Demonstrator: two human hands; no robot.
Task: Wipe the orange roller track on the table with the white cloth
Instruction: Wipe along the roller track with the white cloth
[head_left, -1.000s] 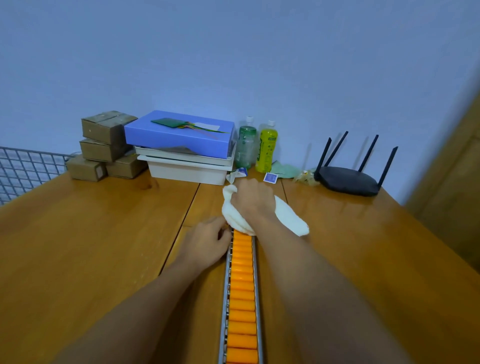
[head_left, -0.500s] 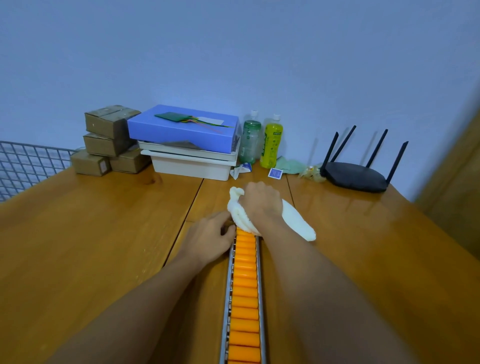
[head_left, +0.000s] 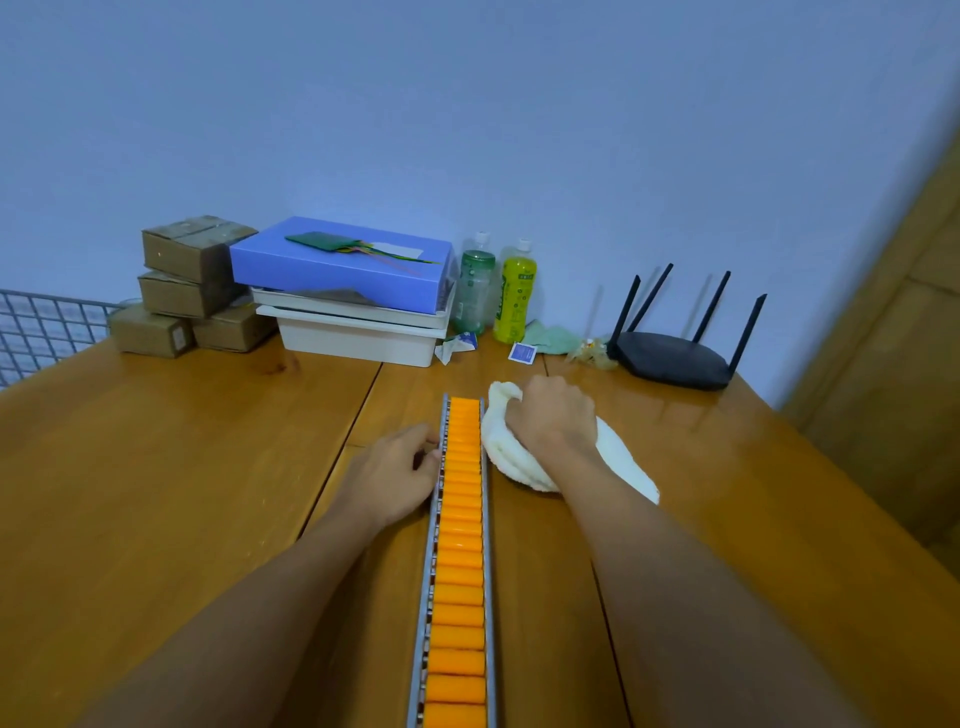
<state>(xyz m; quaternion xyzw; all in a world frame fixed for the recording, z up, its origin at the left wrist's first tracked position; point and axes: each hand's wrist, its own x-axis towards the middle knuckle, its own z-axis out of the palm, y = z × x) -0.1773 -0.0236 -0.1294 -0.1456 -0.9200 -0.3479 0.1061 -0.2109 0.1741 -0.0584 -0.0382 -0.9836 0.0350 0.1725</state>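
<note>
The orange roller track (head_left: 460, 545) runs in a metal frame from the bottom edge up the middle of the wooden table (head_left: 156, 467). Its far end is uncovered. My right hand (head_left: 553, 418) is closed on the bunched white cloth (head_left: 506, 452), which lies on the table just right of the track's far end, touching the frame. A tail of the cloth trails out to the right under my forearm. My left hand (head_left: 392, 475) rests against the left rail of the track with fingers curled on the frame.
At the back stand several cardboard boxes (head_left: 192, 286), a blue box on white trays (head_left: 348, 296), two drink bottles (head_left: 496, 291), small packets and a black router (head_left: 675, 348). A wire grid (head_left: 41, 327) is at far left, a wooden panel (head_left: 893, 374) at right.
My right hand has slid the cloth off the far end of the track to its right side, uncovering the end rollers. My left hand stays at the left rail.
</note>
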